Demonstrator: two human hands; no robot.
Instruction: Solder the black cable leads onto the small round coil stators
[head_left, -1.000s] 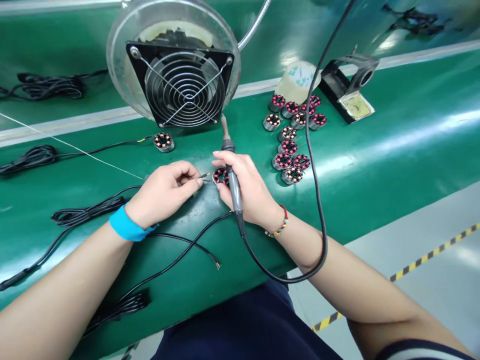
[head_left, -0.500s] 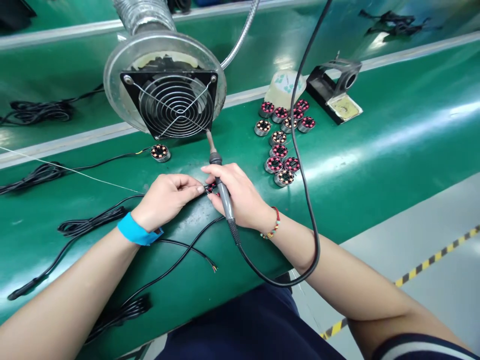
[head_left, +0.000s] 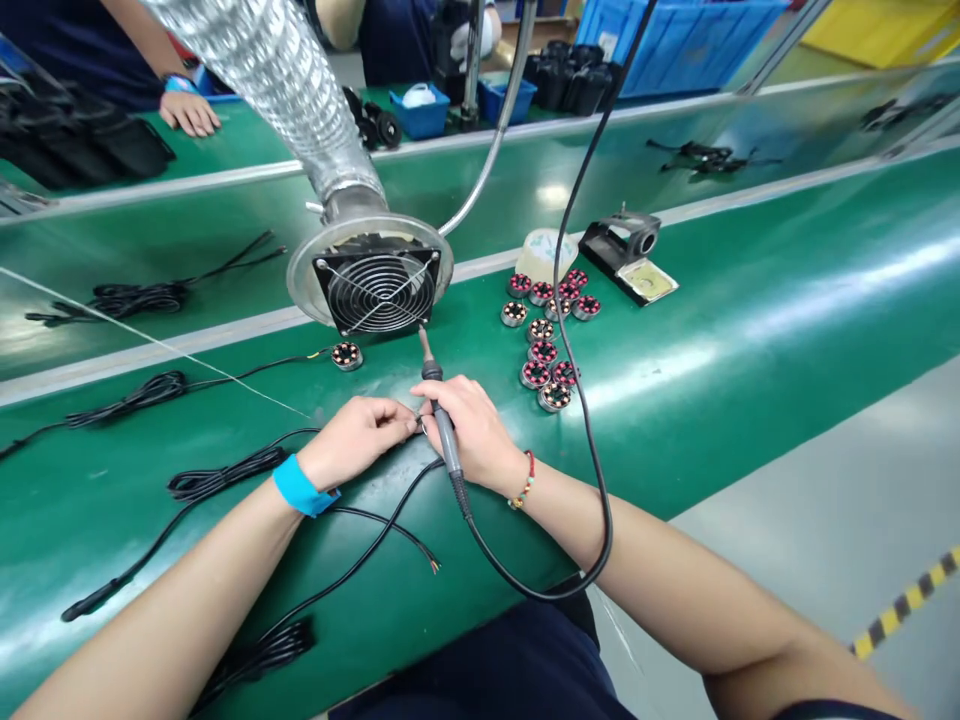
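Person at bench (head_left: pixel 712 400), hands close together. Left hand (head_left: pixel 361 438): thumb and fingertips pinched together on a dark lead tip (head_left: pixel 418 420), next to the right fingers. Right hand (head_left: pixel 480 430): closed around a grey soldering iron (head_left: pixel 446 437), its tip angled away from the body, toward the fan (head_left: pixel 382 292) beyond the grip. A small metal-rimmed stator (head_left: pixel 425 427) sat between the hands, by the right thumb (only a sliver showed from where I stood, the windings hidden). Whether lead and stator touched, I could not tell.

A single stator (head_left: pixel 346 356) stood beyond the grip and to its left, near the fan, a black cable (head_left: pixel 225 379) running up to it. A cluster of stators (head_left: pixel 535 375), some red-wound, some copper-coloured, stood right of the grip and beyond; farther out that way was the iron stand (head_left: pixel 604 250) with its yellow sponge (head_left: pixel 649 282). Left of the grip lay a coiled cable (head_left: pixel 225 477); nearer the body, another cable (head_left: pixel 411 538) ended in coloured wires. The iron's cord (head_left: pixel 592 450) looped down to the right. Far beyond the grip, a co-worker's hand (head_left: pixel 189 112) rested on the opposite bench (head_left: pixel 251 130).
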